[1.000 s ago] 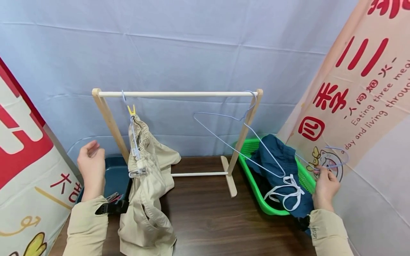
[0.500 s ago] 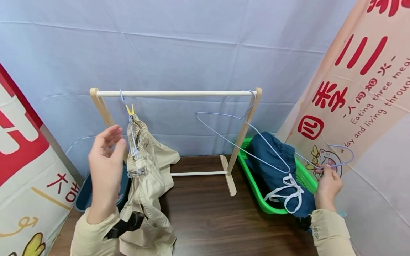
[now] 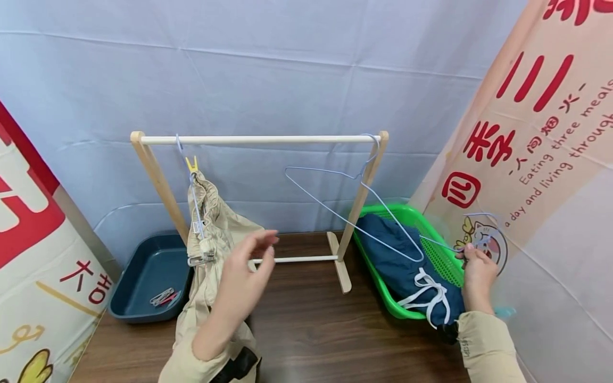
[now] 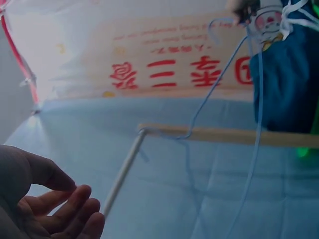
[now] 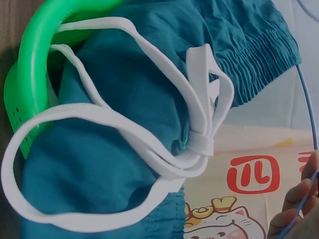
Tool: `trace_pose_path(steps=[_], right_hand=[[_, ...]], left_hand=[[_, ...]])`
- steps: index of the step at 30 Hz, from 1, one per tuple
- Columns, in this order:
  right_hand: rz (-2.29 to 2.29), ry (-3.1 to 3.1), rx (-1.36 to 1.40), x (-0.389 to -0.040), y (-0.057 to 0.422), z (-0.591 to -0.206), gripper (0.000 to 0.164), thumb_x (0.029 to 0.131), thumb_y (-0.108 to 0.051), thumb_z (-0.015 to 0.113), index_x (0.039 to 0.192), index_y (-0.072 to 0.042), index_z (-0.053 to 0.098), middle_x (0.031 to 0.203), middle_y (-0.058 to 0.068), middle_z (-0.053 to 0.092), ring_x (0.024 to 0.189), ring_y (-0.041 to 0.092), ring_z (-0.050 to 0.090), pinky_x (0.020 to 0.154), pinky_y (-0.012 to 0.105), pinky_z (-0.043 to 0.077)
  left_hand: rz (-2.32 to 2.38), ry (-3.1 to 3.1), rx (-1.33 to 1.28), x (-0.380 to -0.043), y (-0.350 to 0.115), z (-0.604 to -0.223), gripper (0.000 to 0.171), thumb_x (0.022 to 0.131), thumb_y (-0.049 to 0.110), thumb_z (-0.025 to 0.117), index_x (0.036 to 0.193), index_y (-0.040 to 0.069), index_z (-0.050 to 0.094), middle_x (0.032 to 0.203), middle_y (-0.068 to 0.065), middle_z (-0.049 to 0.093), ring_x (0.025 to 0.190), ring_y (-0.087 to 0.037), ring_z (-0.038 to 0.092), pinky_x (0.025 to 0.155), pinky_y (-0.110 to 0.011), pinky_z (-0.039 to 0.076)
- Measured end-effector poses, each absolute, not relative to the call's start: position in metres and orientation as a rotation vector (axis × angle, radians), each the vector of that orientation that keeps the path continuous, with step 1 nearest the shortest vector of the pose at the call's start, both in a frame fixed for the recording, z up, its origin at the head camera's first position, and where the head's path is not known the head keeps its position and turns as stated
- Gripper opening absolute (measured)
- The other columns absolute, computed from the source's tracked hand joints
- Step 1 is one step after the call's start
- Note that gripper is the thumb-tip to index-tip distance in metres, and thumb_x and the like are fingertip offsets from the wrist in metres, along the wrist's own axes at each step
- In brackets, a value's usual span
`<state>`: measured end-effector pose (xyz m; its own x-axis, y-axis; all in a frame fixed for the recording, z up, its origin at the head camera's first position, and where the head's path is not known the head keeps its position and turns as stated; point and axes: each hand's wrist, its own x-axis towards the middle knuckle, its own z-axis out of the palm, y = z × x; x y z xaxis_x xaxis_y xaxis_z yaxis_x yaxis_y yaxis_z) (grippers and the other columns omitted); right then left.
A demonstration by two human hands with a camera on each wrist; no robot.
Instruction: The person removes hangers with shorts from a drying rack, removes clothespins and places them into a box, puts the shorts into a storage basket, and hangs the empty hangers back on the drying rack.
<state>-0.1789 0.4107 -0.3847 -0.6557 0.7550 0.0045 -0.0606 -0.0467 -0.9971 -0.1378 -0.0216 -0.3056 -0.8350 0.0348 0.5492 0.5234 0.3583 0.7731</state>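
Observation:
My right hand (image 3: 479, 274) pinches a light blue wire hanger (image 3: 438, 243) just below its hook, beyond the green basket's right side. In the right wrist view the hanger's wire (image 5: 307, 104) runs to the gathered waistband of dark blue drawstring trousers (image 5: 124, 164). These trousers (image 3: 390, 244) lie in and over the green basket (image 3: 390, 303), their white drawstring (image 3: 426, 292) tied in a bow. My left hand (image 3: 244, 276) holds nothing, its fingers loosely bent, in front of beige trousers (image 3: 210, 213). In the left wrist view, the left hand (image 4: 55, 209) is away from the rack.
A drying rack (image 3: 268, 140) stands at the back. Beige trousers hang at its left end, with a yellow clothespin (image 3: 192, 164). A bare blue hanger (image 3: 330, 171) hangs at its right end. A dark blue bin (image 3: 143, 260) at left contains several clothespins (image 3: 165, 298).
My left hand has moved right, from over the dark blue bin to in front of the beige trousers. My right hand has shifted slightly left with the hanger, and the dark blue trousers have shifted slightly.

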Motion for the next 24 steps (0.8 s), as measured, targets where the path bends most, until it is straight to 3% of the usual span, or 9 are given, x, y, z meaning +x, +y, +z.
trace_pose_path(steps=[7, 18, 24], right_hand=[[1.677, -1.900, -0.769, -0.181, 0.409, -0.390, 0.045, 0.100, -0.029, 0.050, 0.057, -0.036, 0.061, 0.053, -0.022, 0.054, 0.059, 0.005, 0.041, 0.060, 0.018, 0.031], [1.554, -2.159, -0.765, -0.179, 0.404, -0.392, 0.037, 0.100, -0.036, 0.046, 0.066, -0.034, 0.061, 0.059, -0.022, 0.052, 0.071, 0.008, 0.041, 0.067, 0.025, 0.032], [1.464, -2.282, -0.673, -0.182, 0.405, -0.393, 0.037, 0.100, -0.033, 0.048, 0.064, -0.032, 0.060, 0.056, -0.021, 0.049, 0.059, 0.008, 0.039, 0.059, 0.024, 0.032]], left_hand=[[-1.542, -2.481, -0.500, -0.151, 0.010, -0.339, 0.025, 0.086, 0.001, 0.054, 0.107, 0.009, 0.067, 0.099, -0.005, 0.071, 0.089, -0.014, 0.064, 0.078, -0.022, 0.052], [-1.572, -2.635, -0.544, -0.168, 0.047, -0.393, 0.025, 0.089, 0.003, 0.050, 0.109, 0.006, 0.066, 0.102, -0.007, 0.068, 0.089, -0.016, 0.062, 0.074, -0.023, 0.051], [-1.386, -2.701, -0.551, -0.182, 0.069, -0.408, 0.024, 0.090, 0.005, 0.053, 0.111, 0.008, 0.066, 0.105, -0.007, 0.066, 0.092, -0.018, 0.061, 0.077, -0.030, 0.050]])
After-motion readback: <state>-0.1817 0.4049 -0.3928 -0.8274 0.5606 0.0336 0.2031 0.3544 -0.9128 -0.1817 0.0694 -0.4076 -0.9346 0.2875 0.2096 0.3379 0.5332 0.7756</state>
